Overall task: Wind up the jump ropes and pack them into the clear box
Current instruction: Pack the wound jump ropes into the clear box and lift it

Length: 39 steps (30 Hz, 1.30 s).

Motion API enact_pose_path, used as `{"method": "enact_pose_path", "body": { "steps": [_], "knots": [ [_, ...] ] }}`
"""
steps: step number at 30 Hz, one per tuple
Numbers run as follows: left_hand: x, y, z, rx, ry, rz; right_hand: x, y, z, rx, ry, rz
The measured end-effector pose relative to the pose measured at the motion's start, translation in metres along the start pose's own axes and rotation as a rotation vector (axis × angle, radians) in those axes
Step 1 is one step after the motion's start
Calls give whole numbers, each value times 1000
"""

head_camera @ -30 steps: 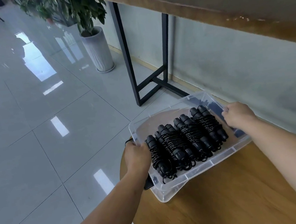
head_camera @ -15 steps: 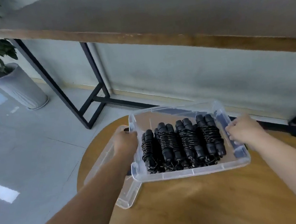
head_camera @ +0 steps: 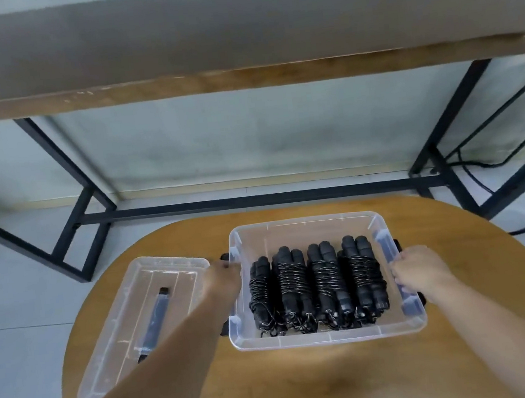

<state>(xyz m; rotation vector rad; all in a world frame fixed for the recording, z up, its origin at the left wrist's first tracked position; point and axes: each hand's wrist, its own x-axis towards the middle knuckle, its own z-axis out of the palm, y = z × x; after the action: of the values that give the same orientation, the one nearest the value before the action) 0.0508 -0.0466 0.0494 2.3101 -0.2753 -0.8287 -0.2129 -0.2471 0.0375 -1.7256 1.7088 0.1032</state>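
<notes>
One clear box (head_camera: 330, 336) on a round wooden table (head_camera: 306, 385), holding four wound bundles of black jump ropes (head_camera: 319, 285) side by side in a single row, handles lengthwise, cord coiled around each pair of handles. Far end of the box floor bare. One clear lid (head_camera: 113, 337) lying flat on the table just left of the box, with a dark latch strip visible through it. Black latches at both short ends of the box. No legible brand, label or writing anywhere. Left hand (head_camera: 222, 276) gripping the left rim of the box, fingers curled over the edge; right hand (head_camera: 419, 268) gripping the right rim, fingers wrapped around the end wall. Behind the table, one long wooden bench top (head_camera: 242, 77) on a black metal frame (head_camera: 255, 200), against a pale wall; black cables (head_camera: 478, 164) trailing on the floor at right.
</notes>
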Motion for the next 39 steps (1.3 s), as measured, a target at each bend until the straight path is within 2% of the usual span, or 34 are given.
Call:
{"method": "enact_pose_path", "body": {
  "steps": [13,16,19,21,25,28,31,36,39],
  "knots": [
    [-7,-13,8,-2,6,2,0,4,1,-55,-32,-5],
    [-7,-11,0,56,-33,4,-11,-6,-6,-147,-71,8],
    [-12,-18,-19,73,13,38,-22,-33,-10,-386,28,-132],
    [-16,-29,-34,-22,127,49,-34,-63,-7,-339,121,-305],
    [-16,-82,-68,-262,256,-174,-71,-152,31,-155,119,-673],
    [-16,-123,-86,-489,365,-325,-97,-207,75,-109,15,-850],
    [-15,-162,-100,-566,424,-458,-115,-253,133,-181,-135,-972],
    [-8,-214,-110,-753,468,-746,-115,-299,227,-449,-378,-934],
    [-5,-230,-109,-897,460,-858,-100,-314,271,-571,-412,-844]
  ]
}}
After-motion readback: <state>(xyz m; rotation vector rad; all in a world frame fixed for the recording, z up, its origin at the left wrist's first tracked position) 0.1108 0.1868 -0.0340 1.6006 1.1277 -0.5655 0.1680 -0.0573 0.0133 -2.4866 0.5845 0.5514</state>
